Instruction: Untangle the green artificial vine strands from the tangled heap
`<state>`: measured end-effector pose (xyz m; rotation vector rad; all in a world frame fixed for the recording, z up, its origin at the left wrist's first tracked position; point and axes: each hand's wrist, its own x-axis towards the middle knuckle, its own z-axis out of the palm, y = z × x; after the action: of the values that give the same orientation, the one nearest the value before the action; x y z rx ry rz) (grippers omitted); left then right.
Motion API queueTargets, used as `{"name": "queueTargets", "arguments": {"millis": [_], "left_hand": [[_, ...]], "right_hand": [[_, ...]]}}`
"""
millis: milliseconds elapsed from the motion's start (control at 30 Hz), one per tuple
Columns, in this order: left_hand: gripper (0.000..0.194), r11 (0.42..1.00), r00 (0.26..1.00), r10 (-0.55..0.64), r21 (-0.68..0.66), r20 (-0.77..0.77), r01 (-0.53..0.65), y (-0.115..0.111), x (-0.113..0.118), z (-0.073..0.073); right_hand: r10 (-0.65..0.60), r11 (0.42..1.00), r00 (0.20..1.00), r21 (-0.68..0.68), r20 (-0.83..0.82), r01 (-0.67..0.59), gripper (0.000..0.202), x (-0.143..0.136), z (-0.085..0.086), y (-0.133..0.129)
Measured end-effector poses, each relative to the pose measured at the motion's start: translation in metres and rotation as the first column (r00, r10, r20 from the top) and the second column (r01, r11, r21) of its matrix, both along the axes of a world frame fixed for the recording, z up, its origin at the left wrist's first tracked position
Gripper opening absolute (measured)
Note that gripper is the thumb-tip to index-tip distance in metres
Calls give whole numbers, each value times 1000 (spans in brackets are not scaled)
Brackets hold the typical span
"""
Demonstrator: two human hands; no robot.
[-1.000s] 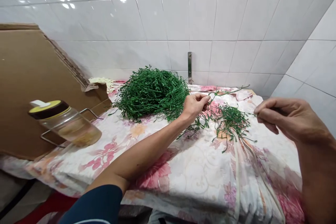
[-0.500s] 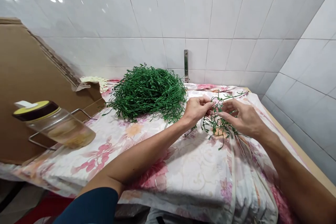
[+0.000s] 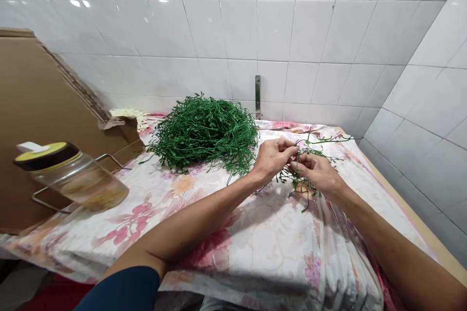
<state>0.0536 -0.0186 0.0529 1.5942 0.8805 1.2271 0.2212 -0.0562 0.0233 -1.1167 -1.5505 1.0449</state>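
Note:
Between my hands is a small bunch of thin green artificial plant stems (image 3: pixel 304 188), its sprigs spreading out above and below my fingers. My left hand (image 3: pixel 275 157) pinches the stems with thumb and forefinger. Right beside it, the fingertips of my right hand (image 3: pixel 317 171) are pressed together on the same bunch. Where the fingertips meet, the stems are too small and covered to make out singly. A large heap of the same green stems (image 3: pixel 204 131) lies on the cloth to the left of my hands.
A floral tablecloth (image 3: pixel 270 243) covers the table. At the left, a clear bottle with a yellow and brown lid (image 3: pixel 87 180) leans over in a wire holder before a cardboard box (image 3: pixel 44 121). White tiled walls (image 3: pixel 277 29) rise behind, with a metal bracket (image 3: pixel 258 97).
My right hand has moved left and closed its fingers on the stems beside my left hand; before, its fingers were more apart. The view has shifted slightly.

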Motion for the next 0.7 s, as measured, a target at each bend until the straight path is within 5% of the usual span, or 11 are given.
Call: {"name": "queueTargets", "arguments": {"millis": [467,700], "left_hand": [[21,996,999,-4,85,-53,9,-3,-6,6],[16,975,985,63,223,-159,-26,-3,-12,11]], "right_hand": [[31,998,986,-49,-161,-40,41,-8,9,-7],[-43,984,937,-178,-346,-20,41,-7,20,-11]]}}
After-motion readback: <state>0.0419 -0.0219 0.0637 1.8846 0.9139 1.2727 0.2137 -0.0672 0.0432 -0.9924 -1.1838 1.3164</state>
